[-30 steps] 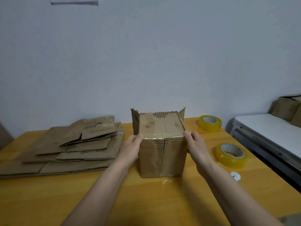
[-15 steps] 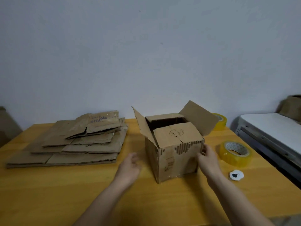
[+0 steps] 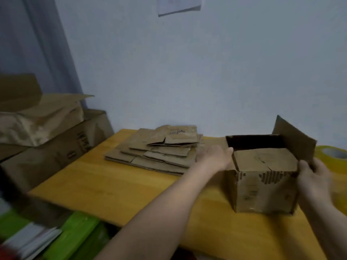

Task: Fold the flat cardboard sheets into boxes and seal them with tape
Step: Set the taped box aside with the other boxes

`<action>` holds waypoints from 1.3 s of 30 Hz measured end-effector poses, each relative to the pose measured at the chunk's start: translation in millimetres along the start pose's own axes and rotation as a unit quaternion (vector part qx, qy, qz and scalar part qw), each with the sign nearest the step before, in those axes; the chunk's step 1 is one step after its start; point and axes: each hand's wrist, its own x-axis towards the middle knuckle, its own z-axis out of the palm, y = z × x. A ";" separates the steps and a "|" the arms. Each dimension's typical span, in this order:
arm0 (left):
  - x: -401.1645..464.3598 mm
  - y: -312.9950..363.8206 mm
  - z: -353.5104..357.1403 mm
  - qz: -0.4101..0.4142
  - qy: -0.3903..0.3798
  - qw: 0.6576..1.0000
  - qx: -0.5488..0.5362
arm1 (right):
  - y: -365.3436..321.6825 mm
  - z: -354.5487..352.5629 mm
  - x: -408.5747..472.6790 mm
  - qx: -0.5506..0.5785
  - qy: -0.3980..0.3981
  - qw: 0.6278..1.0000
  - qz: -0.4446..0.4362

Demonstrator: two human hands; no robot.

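My box [image 3: 262,181] stands on the yellow wooden worktop [image 3: 116,188], toward its right end and near me. Its near flap is folded down over the opening, the far part of the opening is dark and uncovered, and the right flap [image 3: 294,137] stands up at a slant. The near wall shows torn patches of bare corrugation.

My left hand [image 3: 214,156] lies against the box's upper left edge with the fingers fairly straight, pressing rather than gripping. My right hand [image 3: 313,177] is at the box's right side, fingers curled round the lower edge of the raised right flap and grasping it, though blur softens the fingertips.

Left of the box, farther back on the worktop, lies the stack of flat cardboard sheets [image 3: 159,152], just beside my left hand. A yellow tape roll [image 3: 332,158] sits at the far right, partly behind my right hand. Beyond the worktop's left end stand larger cardboard cartons [image 3: 47,136].
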 end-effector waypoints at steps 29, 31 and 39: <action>-3.0 -89.9 -72.7 -0.141 0.049 0.918 -0.368 | -106.3 58.3 -52.2 -0.032 -0.136 0.976 -0.167; -10.5 -132.4 -109.1 -0.151 0.163 0.927 -0.303 | -118.2 100.1 -68.2 -0.085 -0.220 0.955 -0.178; -20.6 -321.3 -192.7 -0.155 0.360 0.870 -0.299 | -141.4 301.2 -140.3 -0.191 -0.413 0.878 -0.146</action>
